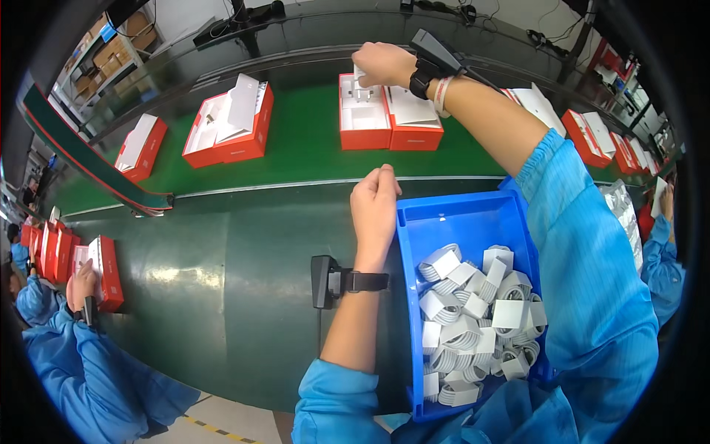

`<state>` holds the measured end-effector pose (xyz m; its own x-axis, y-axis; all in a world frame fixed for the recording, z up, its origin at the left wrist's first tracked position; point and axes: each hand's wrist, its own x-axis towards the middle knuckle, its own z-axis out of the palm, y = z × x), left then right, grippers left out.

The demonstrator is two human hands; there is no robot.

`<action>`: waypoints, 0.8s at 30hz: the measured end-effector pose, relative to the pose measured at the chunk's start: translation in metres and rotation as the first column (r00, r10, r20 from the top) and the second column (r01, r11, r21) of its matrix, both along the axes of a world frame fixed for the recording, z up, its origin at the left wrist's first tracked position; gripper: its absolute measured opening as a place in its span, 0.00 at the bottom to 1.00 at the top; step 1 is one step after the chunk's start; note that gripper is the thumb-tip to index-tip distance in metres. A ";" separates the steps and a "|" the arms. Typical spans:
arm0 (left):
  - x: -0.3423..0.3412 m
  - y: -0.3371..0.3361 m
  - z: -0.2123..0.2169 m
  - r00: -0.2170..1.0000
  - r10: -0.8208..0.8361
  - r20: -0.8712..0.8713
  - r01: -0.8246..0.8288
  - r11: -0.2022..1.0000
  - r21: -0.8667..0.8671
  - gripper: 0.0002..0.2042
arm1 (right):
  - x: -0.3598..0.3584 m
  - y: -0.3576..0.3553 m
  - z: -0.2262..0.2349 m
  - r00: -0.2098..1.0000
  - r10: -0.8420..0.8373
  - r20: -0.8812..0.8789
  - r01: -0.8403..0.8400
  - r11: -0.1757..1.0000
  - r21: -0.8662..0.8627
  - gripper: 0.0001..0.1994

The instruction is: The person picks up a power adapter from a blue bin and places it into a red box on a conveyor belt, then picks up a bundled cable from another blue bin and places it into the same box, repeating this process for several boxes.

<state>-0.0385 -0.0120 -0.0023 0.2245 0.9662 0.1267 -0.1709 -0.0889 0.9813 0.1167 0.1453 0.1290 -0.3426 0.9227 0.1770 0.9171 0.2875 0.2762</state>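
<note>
My right hand (pixel 383 65) reaches over an open red-and-white box (pixel 364 139) on the green belt. Its fingers are closed around a small white piece (pixel 359 76) at the box's far side; the hand partly covers it. White compartments show inside this box, and its lid leans to the right. Nearer to me, my left hand (pixel 374 200) hovers with curled fingers beside the left rim of a blue bin (pixel 405 244); whatever it may hold is hidden. Several coiled white cables (pixel 460 333) with white paper wraps fill the bin.
More open red boxes (pixel 248 144) stand along the green belt (pixel 303 148) to both sides. A curved dark green strip (pixel 89 159) rises at the left. Other people in blue sleeves work at the left, where a co-worker's hand (pixel 83 285) touches a red box, and at the far right.
</note>
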 end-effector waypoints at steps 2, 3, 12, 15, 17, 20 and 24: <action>0.002 0.004 0.001 1.000 0.000 0.003 0.000 1.000 -0.006 0.21 | 0.007 0.013 -0.006 1.000 -0.004 -0.004 0.004 1.000 0.014 0.14; 0.002 0.006 0.002 1.000 -0.005 0.013 0.005 1.000 -0.007 0.21 | 0.011 0.018 -0.007 1.000 -0.030 0.007 0.030 0.999 -0.013 0.14; 0.008 0.008 0.005 1.000 0.003 0.016 -0.002 1.000 -0.022 0.20 | 0.042 0.031 -0.049 0.998 -0.017 -0.052 0.019 0.999 0.027 0.11; 0.003 0.010 0.004 0.999 0.015 0.045 -0.014 1.000 -0.023 0.20 | 0.030 0.027 -0.055 0.989 -0.053 -0.138 0.059 0.998 0.039 0.07; 0.006 0.008 0.008 0.999 -0.011 0.042 0.012 1.000 -0.020 0.20 | 0.039 0.026 -0.067 0.991 -0.121 -0.061 0.129 0.980 0.150 0.07; 0.010 0.008 0.001 0.999 -0.025 0.032 0.026 0.999 -0.032 0.20 | 0.044 0.012 -0.074 0.993 -0.116 -0.006 0.112 0.953 0.282 0.07; 0.006 0.012 -0.007 1.000 0.010 0.023 -0.010 1.000 -0.006 0.20 | 0.033 -0.031 -0.022 0.947 0.238 -0.217 -0.175 0.946 0.274 0.08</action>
<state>-0.0330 0.0002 -0.0090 0.2118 0.9691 0.1263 -0.1929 -0.0852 0.9775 0.1493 0.1142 0.1067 -0.4381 0.7518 0.4928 0.8925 0.4294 0.1383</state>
